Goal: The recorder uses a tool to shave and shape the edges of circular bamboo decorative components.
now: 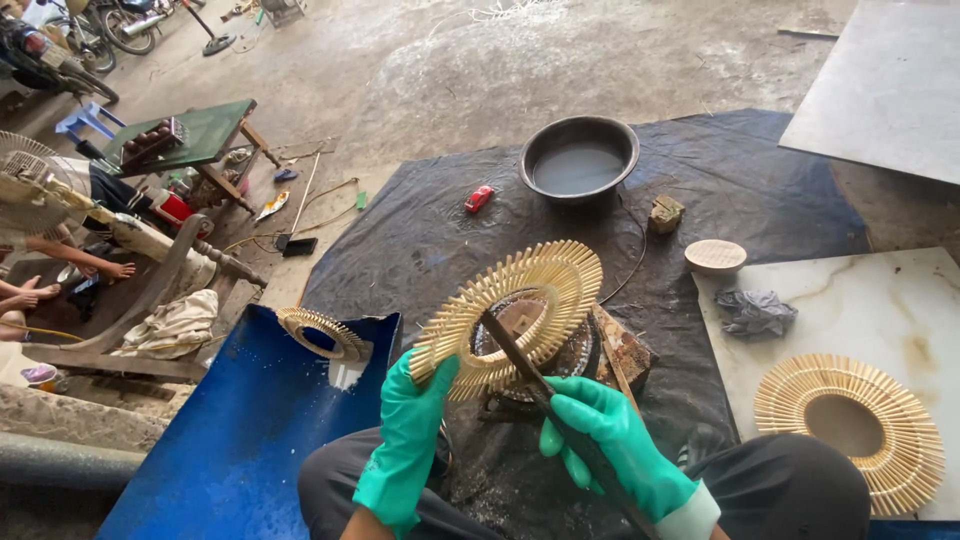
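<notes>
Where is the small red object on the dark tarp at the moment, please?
In the head view, the small red object lies on the dark tarp, left of the dark metal basin.

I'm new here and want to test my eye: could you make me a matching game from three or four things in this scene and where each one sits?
Things:
1. dark metal bowl
2. finished stick ring
3. small red object
4. ring being worked on

Places or states:
A. held up by the green-gloved left hand
B. on the black sheet, left of the bowl
C. lying on the pale marbled slab
D. holding greyish liquid, at the sheet's far edge

Pairs: 1-D, 2-C, 3-B, 4-A
</notes>
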